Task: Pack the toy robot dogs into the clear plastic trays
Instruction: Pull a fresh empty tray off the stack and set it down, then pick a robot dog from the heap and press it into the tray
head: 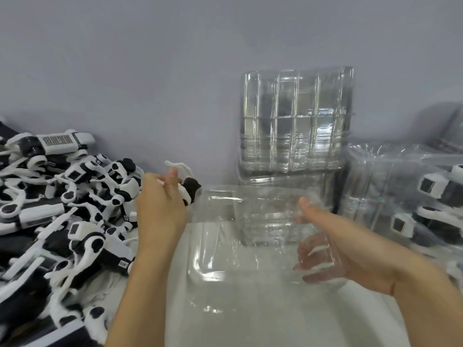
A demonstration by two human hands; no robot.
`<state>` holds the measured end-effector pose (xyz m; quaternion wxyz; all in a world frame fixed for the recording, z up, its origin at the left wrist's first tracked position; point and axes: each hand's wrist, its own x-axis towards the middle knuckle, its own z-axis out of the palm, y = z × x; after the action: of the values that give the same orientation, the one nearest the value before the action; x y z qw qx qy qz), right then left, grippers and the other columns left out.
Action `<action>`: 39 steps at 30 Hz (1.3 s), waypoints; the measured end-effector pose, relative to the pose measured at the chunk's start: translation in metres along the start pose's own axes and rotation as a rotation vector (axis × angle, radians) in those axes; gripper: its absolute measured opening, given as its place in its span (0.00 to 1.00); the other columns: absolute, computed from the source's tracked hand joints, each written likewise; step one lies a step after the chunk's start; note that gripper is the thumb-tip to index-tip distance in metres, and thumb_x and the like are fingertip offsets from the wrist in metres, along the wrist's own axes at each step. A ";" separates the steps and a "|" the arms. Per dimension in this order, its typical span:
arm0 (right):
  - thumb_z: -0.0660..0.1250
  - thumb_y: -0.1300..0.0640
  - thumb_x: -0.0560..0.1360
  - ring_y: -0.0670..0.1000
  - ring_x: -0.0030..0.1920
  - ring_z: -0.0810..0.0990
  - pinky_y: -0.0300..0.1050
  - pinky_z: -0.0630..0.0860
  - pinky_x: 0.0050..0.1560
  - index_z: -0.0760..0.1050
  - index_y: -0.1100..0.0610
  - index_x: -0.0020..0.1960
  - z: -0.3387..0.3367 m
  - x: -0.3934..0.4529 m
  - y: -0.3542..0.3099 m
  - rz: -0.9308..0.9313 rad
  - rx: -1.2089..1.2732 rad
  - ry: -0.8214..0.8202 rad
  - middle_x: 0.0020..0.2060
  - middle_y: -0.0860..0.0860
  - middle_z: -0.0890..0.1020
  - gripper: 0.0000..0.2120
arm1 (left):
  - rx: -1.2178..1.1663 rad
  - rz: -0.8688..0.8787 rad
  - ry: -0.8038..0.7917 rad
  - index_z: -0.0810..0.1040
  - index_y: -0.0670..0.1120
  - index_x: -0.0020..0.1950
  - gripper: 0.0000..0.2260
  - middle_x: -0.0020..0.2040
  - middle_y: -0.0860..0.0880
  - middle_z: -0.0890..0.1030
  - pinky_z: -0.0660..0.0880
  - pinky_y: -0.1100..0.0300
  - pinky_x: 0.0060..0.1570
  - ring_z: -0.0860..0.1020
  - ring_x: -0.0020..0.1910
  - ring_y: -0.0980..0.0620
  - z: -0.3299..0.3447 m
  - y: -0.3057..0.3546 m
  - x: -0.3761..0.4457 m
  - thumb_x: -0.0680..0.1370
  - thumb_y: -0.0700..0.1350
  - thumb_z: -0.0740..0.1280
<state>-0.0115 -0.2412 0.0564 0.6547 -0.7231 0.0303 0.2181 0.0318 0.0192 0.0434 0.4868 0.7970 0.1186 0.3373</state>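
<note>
— Where is the tray being filled?
— The clear plastic tray (240, 236) is held up over the middle of the white table (250, 321), tilted, open side toward the person. The right hand (343, 249) grips its right edge, thumb on the near face, fingers curled behind and visible through the plastic.
— And the dog?
— The left hand (160, 209) grasps one toy robot dog (186, 189) just beside the tray's upper left corner; fingers wrap it, a white leg sticking up above them.
— The rest of the dogs?
— A heap of black-and-white dogs (62, 209) covers the table's left side.
— More trays?
— A stack of empty trays (295, 118) stands upright against the grey wall (150, 71) at the far edge. At the right edge, packed trays (406, 196) show dogs inside.
</note>
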 end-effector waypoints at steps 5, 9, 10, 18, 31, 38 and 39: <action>0.67 0.29 0.63 0.58 0.35 0.81 0.57 0.84 0.46 0.72 0.42 0.56 0.004 0.000 0.002 0.086 -0.078 -0.003 0.32 0.59 0.81 0.26 | -0.180 0.031 0.171 0.74 0.43 0.55 0.17 0.45 0.52 0.79 0.73 0.58 0.45 0.78 0.42 0.60 -0.001 0.008 -0.003 0.85 0.55 0.55; 0.64 0.30 0.71 0.62 0.35 0.84 0.58 0.84 0.44 0.71 0.43 0.57 0.011 0.007 0.009 0.159 -0.167 0.023 0.36 0.60 0.79 0.22 | -0.277 -0.052 0.183 0.73 0.48 0.52 0.14 0.44 0.54 0.79 0.74 0.61 0.42 0.79 0.41 0.63 -0.004 0.014 -0.002 0.83 0.58 0.60; 0.62 0.31 0.73 0.62 0.35 0.84 0.58 0.84 0.43 0.68 0.44 0.64 0.013 0.009 0.011 0.177 -0.197 0.042 0.40 0.61 0.77 0.26 | -0.316 -0.098 0.161 0.73 0.47 0.53 0.15 0.45 0.53 0.80 0.75 0.62 0.41 0.81 0.44 0.58 -0.004 0.015 -0.001 0.80 0.59 0.65; 0.53 0.29 0.77 0.56 0.35 0.83 0.54 0.85 0.42 0.58 0.52 0.75 0.019 0.020 0.015 0.174 -0.436 0.240 0.49 0.56 0.78 0.37 | -0.441 -0.105 0.131 0.73 0.43 0.56 0.17 0.49 0.54 0.85 0.75 0.72 0.35 0.84 0.45 0.55 -0.005 0.024 -0.002 0.74 0.45 0.77; 0.53 0.31 0.79 0.55 0.65 0.75 0.48 0.74 0.60 0.58 0.53 0.78 0.009 0.022 0.015 0.142 -0.822 0.380 0.71 0.51 0.71 0.36 | -0.857 -0.087 -0.017 0.70 0.44 0.42 0.11 0.29 0.57 0.77 0.79 0.63 0.46 0.78 0.34 0.57 -0.015 0.041 -0.004 0.78 0.40 0.72; 0.58 0.34 0.76 0.41 0.38 0.82 0.42 0.76 0.43 0.78 0.43 0.54 0.017 0.018 -0.002 -0.347 -0.489 0.334 0.38 0.45 0.84 0.18 | -0.696 0.313 -0.223 0.71 0.49 0.46 0.17 0.53 0.49 0.86 0.79 0.61 0.54 0.84 0.56 0.50 -0.021 0.062 -0.017 0.70 0.36 0.77; 0.58 0.36 0.77 0.42 0.38 0.83 0.45 0.77 0.46 0.80 0.44 0.52 0.022 0.019 -0.003 -0.407 -0.376 0.307 0.37 0.45 0.85 0.17 | -0.650 0.367 -0.262 0.71 0.49 0.46 0.17 0.53 0.49 0.86 0.79 0.60 0.55 0.83 0.57 0.51 -0.018 0.066 -0.020 0.70 0.34 0.77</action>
<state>0.0011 -0.2154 0.0515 0.5275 -0.8472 -0.0575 -0.0270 -0.0043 -0.0111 0.0968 0.6562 0.6458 -0.2019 0.3340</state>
